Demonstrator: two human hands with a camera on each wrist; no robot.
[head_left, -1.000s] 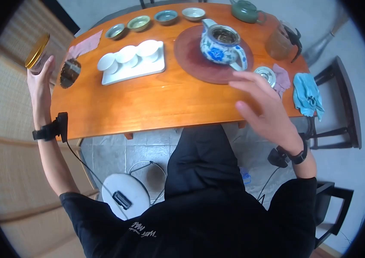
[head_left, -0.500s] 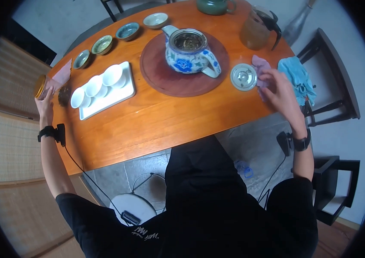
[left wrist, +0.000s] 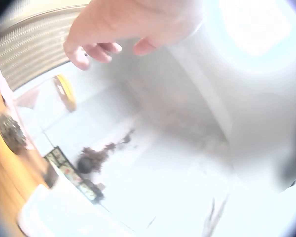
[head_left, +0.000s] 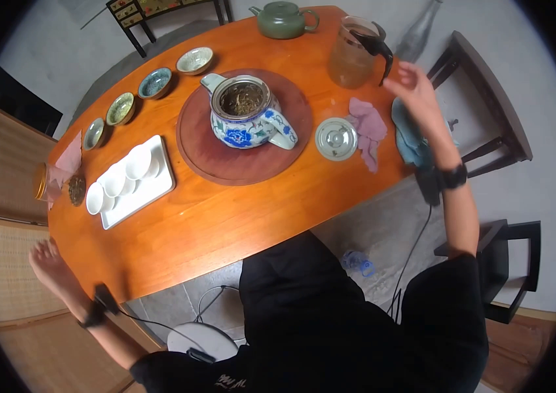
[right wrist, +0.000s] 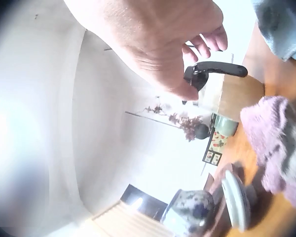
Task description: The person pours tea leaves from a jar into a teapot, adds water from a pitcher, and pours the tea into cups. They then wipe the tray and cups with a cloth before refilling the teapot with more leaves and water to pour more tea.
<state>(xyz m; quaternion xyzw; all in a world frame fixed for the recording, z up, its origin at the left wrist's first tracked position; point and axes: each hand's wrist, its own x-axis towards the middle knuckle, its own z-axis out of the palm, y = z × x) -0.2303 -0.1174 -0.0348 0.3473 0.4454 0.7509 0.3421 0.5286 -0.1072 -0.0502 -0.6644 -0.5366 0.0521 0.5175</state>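
My right hand (head_left: 419,98) is held out, fingers loosely bent, beside the black handle (head_left: 388,64) of a glass pitcher (head_left: 350,65) of brownish liquid. In the right wrist view the handle lies just past the thumb and fingertips. My left hand (head_left: 52,262) holds nothing and hangs off the table's left edge, fingers loosely bent. Farther along that edge stands a clear jar with a gold lid (head_left: 41,182) and dark tea leaves (head_left: 76,190) at its bottom. A blue-and-white teapot (head_left: 239,139), lidless, contains tea leaves (head_left: 245,99).
The teapot stands on a round reddish mat (head_left: 199,164). Its lid (head_left: 337,139) lies near a pink cloth (head_left: 368,128) and a blue cloth (head_left: 409,141). White cups (head_left: 114,183) stand on a white tray (head_left: 153,203). Several bowls (head_left: 155,84) and a green teapot (head_left: 281,21) line the far side.
My left hand has let go of the jar, now on the table, and drawn back toward me. My right hand has moved from near the teapot lid toward the pitcher handle. The head view has shifted.
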